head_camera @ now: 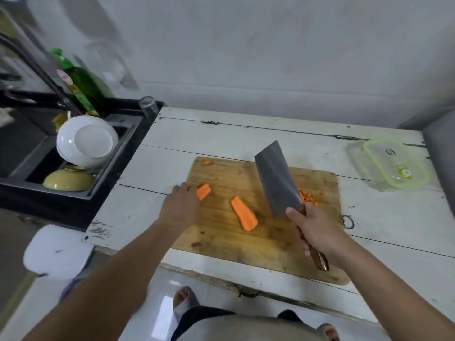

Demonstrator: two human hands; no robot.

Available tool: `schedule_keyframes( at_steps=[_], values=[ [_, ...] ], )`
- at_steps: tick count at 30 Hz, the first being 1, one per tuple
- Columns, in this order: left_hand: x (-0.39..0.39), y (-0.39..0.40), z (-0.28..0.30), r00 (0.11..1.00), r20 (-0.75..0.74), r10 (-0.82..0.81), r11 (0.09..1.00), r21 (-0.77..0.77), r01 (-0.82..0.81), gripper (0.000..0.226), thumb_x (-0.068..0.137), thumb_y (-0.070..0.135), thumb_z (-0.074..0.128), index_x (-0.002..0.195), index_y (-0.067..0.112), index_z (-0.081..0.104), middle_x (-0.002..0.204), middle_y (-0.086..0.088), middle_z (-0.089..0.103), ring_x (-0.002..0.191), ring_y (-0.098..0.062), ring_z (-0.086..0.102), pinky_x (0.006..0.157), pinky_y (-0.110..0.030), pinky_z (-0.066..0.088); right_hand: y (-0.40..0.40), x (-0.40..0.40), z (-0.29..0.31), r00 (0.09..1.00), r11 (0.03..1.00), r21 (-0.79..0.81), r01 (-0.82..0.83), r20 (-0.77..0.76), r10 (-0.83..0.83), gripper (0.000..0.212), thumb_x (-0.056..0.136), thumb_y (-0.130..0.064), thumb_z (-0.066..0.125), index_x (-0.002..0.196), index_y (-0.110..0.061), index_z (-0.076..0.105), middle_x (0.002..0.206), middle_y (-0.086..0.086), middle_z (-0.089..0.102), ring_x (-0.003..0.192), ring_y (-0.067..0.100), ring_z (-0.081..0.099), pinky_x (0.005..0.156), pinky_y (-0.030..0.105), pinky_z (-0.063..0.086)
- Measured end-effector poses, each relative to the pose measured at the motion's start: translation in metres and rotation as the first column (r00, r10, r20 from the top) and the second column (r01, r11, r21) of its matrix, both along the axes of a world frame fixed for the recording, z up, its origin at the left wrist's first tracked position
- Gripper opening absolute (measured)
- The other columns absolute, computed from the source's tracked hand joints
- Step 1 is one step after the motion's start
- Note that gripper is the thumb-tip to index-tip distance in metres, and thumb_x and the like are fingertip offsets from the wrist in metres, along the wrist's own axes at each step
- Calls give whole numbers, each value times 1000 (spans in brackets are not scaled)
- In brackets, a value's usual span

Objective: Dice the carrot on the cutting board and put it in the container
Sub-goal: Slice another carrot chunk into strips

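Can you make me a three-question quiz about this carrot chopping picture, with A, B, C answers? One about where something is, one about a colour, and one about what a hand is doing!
1. Where is the container?
A. On the table at the far right
B. In the sink
C. On the cutting board

2. What colour is the container's rim?
A. Red
B. Light green
C. Blue

3. What is the right hand doing?
A. Resting flat on the table
B. Holding a bowl
C. Gripping the cleaver

Answers:
1 A: it sits on the white table, beyond the cutting board.
2 B: a light green band runs round its top.
3 C: its fingers wrap the handle, with the blade lifted above the board.
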State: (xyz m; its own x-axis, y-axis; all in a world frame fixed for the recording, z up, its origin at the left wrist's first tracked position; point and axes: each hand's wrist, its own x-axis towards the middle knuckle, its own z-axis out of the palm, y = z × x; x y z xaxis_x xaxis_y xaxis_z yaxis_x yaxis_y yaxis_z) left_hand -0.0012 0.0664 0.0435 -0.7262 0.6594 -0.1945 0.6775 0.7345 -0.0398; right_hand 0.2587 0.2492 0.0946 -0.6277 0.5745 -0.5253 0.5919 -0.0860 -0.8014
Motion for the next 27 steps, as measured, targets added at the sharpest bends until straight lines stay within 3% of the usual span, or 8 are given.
schedule_keyframes(
  at_steps=[3, 6, 8, 12, 15, 18, 22, 27],
  values=[
    [7, 14, -4, 918, -161, -363, 902, 187, 390, 50, 90, 18, 59, 140, 21, 52, 138, -8, 52, 128, -31, 44, 102, -43, 43, 9, -2, 2, 999, 998, -25, 49, 0, -49, 27, 104, -31, 53, 91, -9, 47, 61, 8, 49, 41, 21, 40, 41, 30, 39],
    [11, 31, -9, 532, -89, -842, 512, 177, 840, 59, 90, 13, 63, 147, 24, 49, 152, -4, 45, 141, -27, 38, 114, -41, 37, -5, -7, 1, 983, 982, -44, 184, 3, -184, 27, 104, -31, 55, 90, -10, 45, 64, 11, 48, 41, 22, 40, 43, 31, 40],
    [16, 41, -11, 453, -42, -890, 443, 148, 884, 48, 98, 23, 59, 145, 20, 51, 151, -4, 48, 139, -25, 43, 115, -40, 36, -16, -7, 2, 964, 962, -64, 266, -11, -267, 26, 103, -31, 56, 89, -12, 46, 66, 12, 48, 43, 22, 40, 45, 33, 40],
    [29, 63, -14, 515, -43, -856, 509, 100, 855, 24, 105, 31, 48, 121, 19, 61, 126, -5, 60, 121, -27, 56, 99, -39, 42, -30, 2, 10, 941, 938, -74, 339, 2, -340, 23, 105, -29, 53, 91, -11, 46, 65, 12, 46, 43, 22, 38, 44, 32, 38],
    [59, 77, 7, 802, 439, -405, 913, 248, 325, 27, 109, 33, 43, 117, 15, 62, 117, -8, 67, 108, -26, 64, 90, -38, 47, -24, 18, 12, 946, 943, -76, 325, 10, -325, 25, 105, -29, 52, 89, -10, 44, 64, 11, 46, 43, 22, 39, 44, 32, 38],
    [86, 69, 23, 558, 829, 40, 981, 74, -180, 42, 109, 40, 41, 101, 6, 65, 83, -12, 73, 69, -24, 71, 64, -38, 58, -12, 36, 13, 966, 964, -76, 255, 63, -251, 29, 104, -31, 52, 88, -9, 44, 65, 12, 46, 44, 22, 40, 46, 32, 39],
    [93, 38, 27, 776, 617, 132, 988, -149, -50, 66, 107, 55, 27, 80, 11, 68, 64, -5, 71, 54, -16, 66, 53, -27, 50, -12, 43, 4, 983, 982, -72, 174, 73, -169, 32, 104, -31, 54, 84, -8, 45, 63, 14, 47, 41, 22, 39, 43, 31, 40],
    [70, 18, 9, 835, 358, -418, 905, 245, 348, 27, 99, 44, 59, 121, 29, 60, 124, 11, 58, 112, -10, 57, 85, -27, 50, -28, 37, -8, 991, 993, -36, 109, 88, -105, 33, 104, -30, 53, 82, -7, 45, 57, 14, 49, 39, 24, 41, 42, 31, 40]
  ],
)
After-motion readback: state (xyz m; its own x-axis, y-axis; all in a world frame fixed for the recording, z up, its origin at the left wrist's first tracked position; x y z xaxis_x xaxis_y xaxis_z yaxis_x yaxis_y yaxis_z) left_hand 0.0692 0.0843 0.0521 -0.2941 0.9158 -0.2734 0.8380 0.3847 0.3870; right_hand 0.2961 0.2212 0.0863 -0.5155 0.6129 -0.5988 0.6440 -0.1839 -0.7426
